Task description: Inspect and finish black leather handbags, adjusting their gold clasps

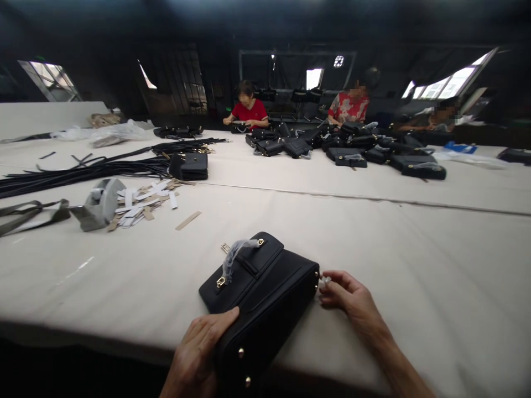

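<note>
A black handbag [274, 282] with gold hardware lies tilted on the table near its front edge, its studded base facing me. Clear plastic wrap [238, 254] covers its handle. My left hand [201, 345] grips the lower left end of the bag, thumb on top and the other fingers partly hidden. Beside the bag's right end, close to two gold studs, my right hand [346, 293] is closed in a pinch on a small crumpled piece of clear plastic [326, 280].
A tape dispenser [99, 204] and loose paper strips [143, 202] lie to the left, before a bundle of black straps [103, 168]. Another black bag [189, 166] stands behind them. Many black bags [296, 146] are piled farther back, where several people sit.
</note>
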`<state>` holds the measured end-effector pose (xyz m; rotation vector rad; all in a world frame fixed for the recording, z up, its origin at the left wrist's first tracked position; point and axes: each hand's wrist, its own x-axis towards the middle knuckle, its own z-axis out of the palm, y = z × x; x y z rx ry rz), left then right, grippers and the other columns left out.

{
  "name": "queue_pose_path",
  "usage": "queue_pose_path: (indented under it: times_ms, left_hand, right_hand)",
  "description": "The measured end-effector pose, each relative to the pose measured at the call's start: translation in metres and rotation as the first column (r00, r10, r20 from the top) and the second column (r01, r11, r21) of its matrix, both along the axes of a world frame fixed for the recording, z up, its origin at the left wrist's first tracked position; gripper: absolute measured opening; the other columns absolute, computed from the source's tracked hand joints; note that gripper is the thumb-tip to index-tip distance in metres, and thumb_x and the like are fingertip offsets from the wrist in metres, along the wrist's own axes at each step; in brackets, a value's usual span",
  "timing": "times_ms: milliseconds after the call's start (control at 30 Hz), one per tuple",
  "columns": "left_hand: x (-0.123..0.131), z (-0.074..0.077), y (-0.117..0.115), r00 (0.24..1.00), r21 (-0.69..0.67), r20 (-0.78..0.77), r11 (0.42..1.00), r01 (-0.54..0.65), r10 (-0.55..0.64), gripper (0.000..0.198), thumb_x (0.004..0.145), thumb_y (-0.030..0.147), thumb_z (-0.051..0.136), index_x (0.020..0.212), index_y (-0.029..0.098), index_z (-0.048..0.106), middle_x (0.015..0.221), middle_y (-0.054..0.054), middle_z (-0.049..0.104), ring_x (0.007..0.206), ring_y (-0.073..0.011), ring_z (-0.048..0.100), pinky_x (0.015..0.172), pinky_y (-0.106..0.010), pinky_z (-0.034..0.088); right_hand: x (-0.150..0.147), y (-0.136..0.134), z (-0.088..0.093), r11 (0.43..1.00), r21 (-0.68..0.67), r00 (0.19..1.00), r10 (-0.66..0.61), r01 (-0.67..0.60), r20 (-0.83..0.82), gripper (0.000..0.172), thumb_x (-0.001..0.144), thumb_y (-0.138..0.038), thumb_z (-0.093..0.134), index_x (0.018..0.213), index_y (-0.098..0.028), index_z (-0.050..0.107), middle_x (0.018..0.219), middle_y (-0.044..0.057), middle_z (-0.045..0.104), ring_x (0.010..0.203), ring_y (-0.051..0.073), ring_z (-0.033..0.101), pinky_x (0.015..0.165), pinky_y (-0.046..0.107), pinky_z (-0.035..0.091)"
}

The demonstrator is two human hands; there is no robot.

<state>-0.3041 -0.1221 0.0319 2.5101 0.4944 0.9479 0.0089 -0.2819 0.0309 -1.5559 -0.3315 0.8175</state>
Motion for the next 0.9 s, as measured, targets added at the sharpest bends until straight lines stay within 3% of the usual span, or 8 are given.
queue_pose_path:
  times_ms: [133,300,467,600,667,733,833,900]
  left_hand:
    - [0.002,0.003,-0.002,1.000,-0.021,0.015,1.000,0.008,-0.008,0.041,0.094,0.029,0.052,0.134,0.028,0.054,0.115,-0.005,0.069,0.102,-0.0203,0.064,0.086,-0.028,0.053]
    - [0.004,0.003,-0.002,1.000,0.001,-0.003,1.000,0.019,-0.019,0.042,0.093,0.030,0.057,0.135,0.028,0.053,0.118,-0.005,0.068,0.105,-0.0198,0.064,0.089,-0.027,0.053]
    - [0.003,0.001,-0.006,1.000,-0.010,-0.002,1.000,0.029,-0.029,0.051,0.089,0.025,0.061,0.138,0.027,0.049,0.124,-0.009,0.066,0.112,-0.0232,0.063,0.094,-0.032,0.054]
    - [-0.015,0.022,0.002,0.971,-0.316,-0.054,0.927,0.203,-0.231,0.061,0.084,0.036,0.067,0.141,0.028,0.047,0.137,-0.011,0.058,0.123,-0.0290,0.058,0.102,-0.041,0.052]
    - [-0.025,0.038,0.012,0.948,-0.541,-0.015,0.800,0.261,-0.319,0.057,0.085,0.047,0.065,0.137,0.027,0.052,0.132,-0.011,0.062,0.120,-0.0305,0.060,0.101,-0.043,0.052]
    - [-0.030,0.052,0.024,0.959,-0.663,0.041,0.710,0.237,-0.282,0.050,0.089,0.050,0.060,0.131,0.025,0.058,0.122,-0.012,0.068,0.111,-0.0288,0.066,0.095,-0.040,0.056]
    - [-0.018,0.062,0.047,1.000,-0.629,-0.008,0.777,-0.010,0.007,0.040,0.090,0.046,0.059,0.122,0.023,0.063,0.119,-0.011,0.068,0.102,-0.0255,0.067,0.090,-0.038,0.057]
    - [0.000,0.063,0.062,0.986,-0.560,-0.084,0.811,-0.166,0.144,0.041,0.088,0.047,0.059,0.120,0.022,0.062,0.124,-0.011,0.065,0.106,-0.0261,0.065,0.091,-0.040,0.055]
  right_hand:
    - [-0.014,-0.006,0.002,0.977,-0.192,0.943,0.148,-0.093,0.297,0.035,0.073,-0.047,0.067,0.095,-0.020,0.064,0.081,0.003,0.071,0.072,0.020,0.066,0.070,0.034,0.055]
    - [-0.024,0.004,0.010,0.861,-0.508,0.651,0.382,0.006,0.656,0.017,0.080,-0.036,0.054,0.086,-0.024,0.064,0.085,0.003,0.067,0.076,0.020,0.063,0.073,0.034,0.049]
    - [-0.031,0.007,0.000,0.830,-0.554,0.513,0.449,0.062,0.732,0.019,0.083,-0.034,0.046,0.085,-0.022,0.061,0.089,0.007,0.063,0.077,0.025,0.061,0.069,0.039,0.045]
    - [-0.029,0.003,-0.014,0.878,-0.473,0.432,0.402,0.067,0.807,0.028,0.086,-0.040,0.041,0.081,-0.023,0.063,0.084,0.008,0.065,0.073,0.025,0.062,0.067,0.040,0.047]
    - [-0.024,0.000,-0.014,0.917,-0.399,0.481,0.350,0.002,0.804,0.027,0.082,-0.044,0.047,0.076,-0.025,0.065,0.083,0.007,0.068,0.075,0.025,0.064,0.070,0.039,0.050]
    - [-0.017,-0.006,-0.010,0.936,-0.350,0.601,0.303,-0.040,0.740,0.027,0.076,-0.050,0.055,0.073,-0.027,0.066,0.077,0.004,0.070,0.073,0.024,0.065,0.069,0.037,0.052]
    - [-0.001,-0.033,-0.005,0.944,-0.328,0.854,0.182,-0.015,0.486,0.037,0.067,-0.063,0.063,0.076,-0.027,0.067,0.065,0.002,0.068,0.058,0.022,0.064,0.058,0.035,0.055]
    - [0.012,-0.063,-0.005,0.943,-0.323,0.936,0.043,0.077,0.348,0.045,0.057,-0.067,0.071,0.079,-0.028,0.068,0.072,0.004,0.071,0.057,0.023,0.065,0.056,0.035,0.058]
